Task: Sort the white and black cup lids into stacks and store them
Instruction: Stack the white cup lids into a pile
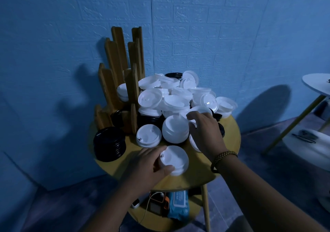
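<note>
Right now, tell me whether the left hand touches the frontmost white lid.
Touching. The head view shows the left hand gripping the frontmost white lid, thumb over its rim.
</note>
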{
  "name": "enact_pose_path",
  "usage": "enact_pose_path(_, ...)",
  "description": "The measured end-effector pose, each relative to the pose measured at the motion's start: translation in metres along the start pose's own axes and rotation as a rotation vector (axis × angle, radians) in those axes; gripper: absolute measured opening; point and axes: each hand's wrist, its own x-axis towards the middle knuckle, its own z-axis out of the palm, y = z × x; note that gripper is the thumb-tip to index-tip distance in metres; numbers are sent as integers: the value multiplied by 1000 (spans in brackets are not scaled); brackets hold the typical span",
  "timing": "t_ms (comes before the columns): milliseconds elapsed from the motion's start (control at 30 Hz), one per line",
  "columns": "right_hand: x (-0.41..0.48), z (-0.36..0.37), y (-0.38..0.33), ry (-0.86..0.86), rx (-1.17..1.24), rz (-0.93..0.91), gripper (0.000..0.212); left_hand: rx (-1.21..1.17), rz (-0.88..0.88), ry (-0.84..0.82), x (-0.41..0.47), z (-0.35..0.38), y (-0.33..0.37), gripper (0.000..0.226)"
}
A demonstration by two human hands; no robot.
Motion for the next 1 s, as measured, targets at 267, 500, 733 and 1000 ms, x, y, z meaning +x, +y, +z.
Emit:
enact_pose_path(267, 4, -12, 3, 28, 31, -45, 17, 19, 7, 12, 0, 1, -1, 66)
enact_pose_path(500, -6, -33, 6, 32, 245, -62, 21, 30, 7, 19, 0, 1, 0, 66)
enact_pose_path(733, -20, -41, 3, 101, 734, 150, 22, 40, 11, 10, -1, 0, 0, 66)
enact_pose_path(1000, -34, -41, 8, 99, 1223, 473, 33, 40, 21, 18, -2, 1, -2, 65)
